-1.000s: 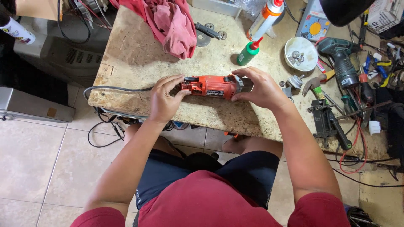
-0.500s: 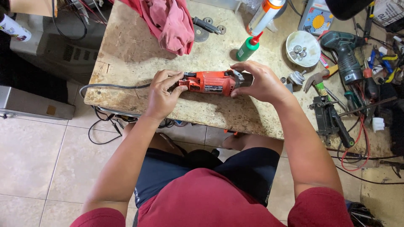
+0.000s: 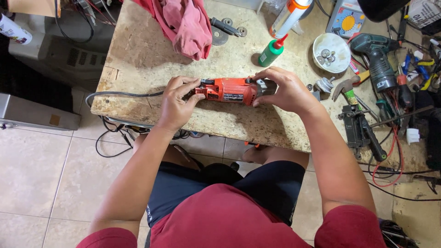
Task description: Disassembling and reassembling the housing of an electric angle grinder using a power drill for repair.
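A red angle grinder (image 3: 229, 90) lies on its side on the worn wooden workbench (image 3: 138, 59), near the front edge. My left hand (image 3: 177, 101) grips its rear end, where the black cord (image 3: 124, 94) comes out and runs left. My right hand (image 3: 285, 89) wraps over its grey head end and hides it.
A pink rag (image 3: 183, 23) lies at the back of the bench, with a flat metal wrench (image 3: 225, 26) beside it. A green bottle (image 3: 271, 52), a white tube (image 3: 289, 16), a white bowl of small parts (image 3: 330, 51), a green drill (image 3: 376, 59) and a black vise (image 3: 360, 131) crowd the right side.
Both hands stay on the grinder. The camera view has shifted slightly, and my left fingers have closed more around the rear end.
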